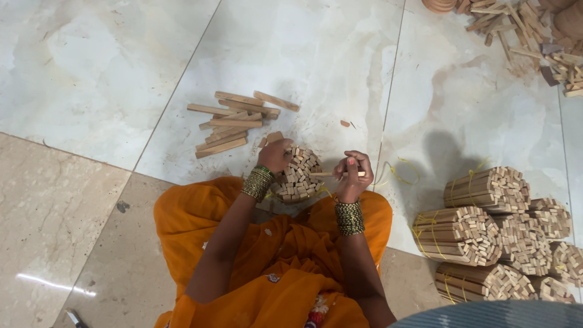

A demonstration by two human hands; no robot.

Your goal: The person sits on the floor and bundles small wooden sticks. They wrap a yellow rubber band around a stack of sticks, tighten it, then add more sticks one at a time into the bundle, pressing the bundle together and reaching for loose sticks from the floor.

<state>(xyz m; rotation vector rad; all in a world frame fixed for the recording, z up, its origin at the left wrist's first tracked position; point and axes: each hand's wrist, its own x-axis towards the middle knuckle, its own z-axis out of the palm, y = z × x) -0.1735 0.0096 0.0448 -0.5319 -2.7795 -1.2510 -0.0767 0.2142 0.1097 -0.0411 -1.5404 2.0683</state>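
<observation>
Over the orange-draped lap, the left hand grips the round bundle of wooden sticks while the right hand, just beside it, pinches one stick; best slid in straight, bundle held tight.

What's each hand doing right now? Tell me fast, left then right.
Left hand: closed on the bundle of wooden sticks, steadying it.
Right hand: closed, pinching a single wooden stick pointed at the bundle.

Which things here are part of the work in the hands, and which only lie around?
In the work: left hand on the round stick bundle; right hand pinching a single stick; loose sticks.
Lying around: tied bundles; yellow string; scrap pile.
</observation>
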